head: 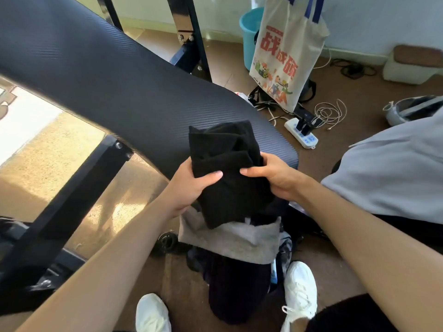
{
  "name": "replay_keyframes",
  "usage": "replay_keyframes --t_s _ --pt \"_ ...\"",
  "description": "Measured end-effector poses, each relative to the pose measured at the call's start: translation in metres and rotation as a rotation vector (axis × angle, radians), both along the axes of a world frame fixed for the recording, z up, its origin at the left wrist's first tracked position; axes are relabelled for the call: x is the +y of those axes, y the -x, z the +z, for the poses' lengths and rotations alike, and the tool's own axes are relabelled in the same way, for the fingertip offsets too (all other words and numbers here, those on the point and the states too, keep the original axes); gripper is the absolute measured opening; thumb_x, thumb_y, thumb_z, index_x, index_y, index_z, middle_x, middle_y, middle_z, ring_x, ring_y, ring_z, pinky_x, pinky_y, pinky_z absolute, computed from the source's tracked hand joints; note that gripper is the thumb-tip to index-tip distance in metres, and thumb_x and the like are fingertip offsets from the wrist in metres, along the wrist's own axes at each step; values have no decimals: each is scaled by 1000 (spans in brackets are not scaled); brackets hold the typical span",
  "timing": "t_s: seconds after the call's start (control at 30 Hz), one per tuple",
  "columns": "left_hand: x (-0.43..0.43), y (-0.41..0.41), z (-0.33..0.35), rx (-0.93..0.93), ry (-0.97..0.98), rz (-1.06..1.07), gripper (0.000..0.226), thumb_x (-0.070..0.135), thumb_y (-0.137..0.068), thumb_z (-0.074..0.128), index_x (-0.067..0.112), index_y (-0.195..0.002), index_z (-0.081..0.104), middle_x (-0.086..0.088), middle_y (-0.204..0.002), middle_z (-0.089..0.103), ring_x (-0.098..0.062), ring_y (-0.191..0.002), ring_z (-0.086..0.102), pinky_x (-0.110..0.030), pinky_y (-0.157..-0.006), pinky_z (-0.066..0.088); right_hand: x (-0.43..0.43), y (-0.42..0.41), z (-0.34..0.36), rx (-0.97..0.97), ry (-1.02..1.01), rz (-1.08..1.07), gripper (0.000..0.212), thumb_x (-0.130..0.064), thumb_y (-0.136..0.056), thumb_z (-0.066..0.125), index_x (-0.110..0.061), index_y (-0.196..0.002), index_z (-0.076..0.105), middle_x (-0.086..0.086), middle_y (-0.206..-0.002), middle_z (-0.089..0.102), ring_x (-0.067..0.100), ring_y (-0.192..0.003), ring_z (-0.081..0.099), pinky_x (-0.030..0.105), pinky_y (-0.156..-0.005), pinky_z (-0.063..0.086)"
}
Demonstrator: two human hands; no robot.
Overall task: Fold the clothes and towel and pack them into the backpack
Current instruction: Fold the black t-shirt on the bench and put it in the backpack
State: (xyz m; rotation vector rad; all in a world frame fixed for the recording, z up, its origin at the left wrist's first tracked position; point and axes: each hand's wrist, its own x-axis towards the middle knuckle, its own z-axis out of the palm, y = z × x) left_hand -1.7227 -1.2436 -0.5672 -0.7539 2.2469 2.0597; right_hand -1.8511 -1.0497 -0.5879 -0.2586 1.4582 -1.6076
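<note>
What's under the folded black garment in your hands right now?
A grey towel lies below the black garment, draped over the dark backpack between the white shoes. The towel covers the backpack's top, so its contents cannot be seen.

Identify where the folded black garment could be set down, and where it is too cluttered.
Free: the ribbed black pad, bare above and left of the black garment; the sunlit floor between that pad and the black frame leg. Crowded: the floor under the tote bag, with power strip and cables; the grey towel directly below the garment.
</note>
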Motion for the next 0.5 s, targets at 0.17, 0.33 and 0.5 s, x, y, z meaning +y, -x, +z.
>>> replay_keyframes --t_s 0.17,0.33,0.5 --pt "-18 -22 6 77 -139 59 56 15 -76 82 9 -128 62 -10 -122 73 -27 -116 69 -45 -100 55 -11 -17 16 -134 10 113 54 -10 -85 74 -7 -136 57 14 -131 68 28 -119 66 37 -95 56" --pt "-19 -49 28 108 -218 73 58 20 -76 79 14 -130 58 -10 -126 70 -26 -118 67 -43 -101 55 -18 -51 45 -186 -72 117 32 -21 -85 69 -6 -114 70 15 -111 76 25 -94 75 32 -77 61" --pt "-5 -92 58 54 -253 -96 68 13 -81 79 24 -140 48 1 -127 69 -14 -114 69 -24 -88 57 -14 -92 63 46 -8 -114 27 1 -88 68 -15 -110 68 0 -98 78 13 -89 74 21 -71 57"
